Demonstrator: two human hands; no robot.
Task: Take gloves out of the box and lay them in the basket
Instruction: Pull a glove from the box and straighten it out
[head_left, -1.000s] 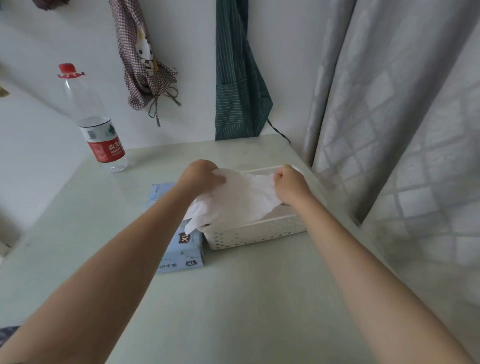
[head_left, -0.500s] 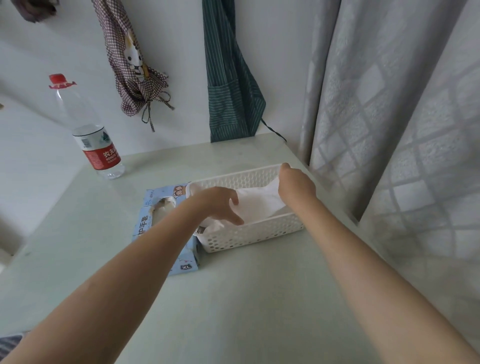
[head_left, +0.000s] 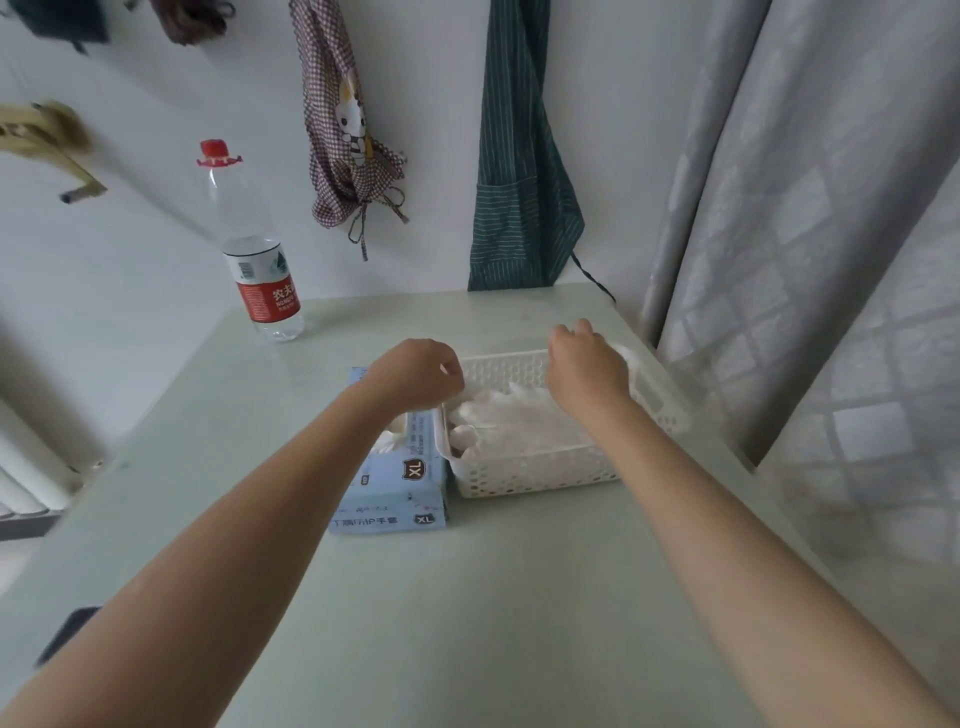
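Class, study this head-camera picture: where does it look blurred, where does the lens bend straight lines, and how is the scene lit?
Head view: wide-angle lens bows the table edges and leans the curtain outward; the left margin smears, blurring the yellowish object on the wall; the gloves in the basket wash out to pale white with little detail; light is soft and even, shadows faint.

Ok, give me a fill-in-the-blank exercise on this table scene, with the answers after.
1. The white gloves lie inside the ____.
2. The blue box sits directly on the basket's ____ side.
3. The bottle has a ____ cap.
4. The size printed on the box is ____.

Answers: basket; left; red; XL
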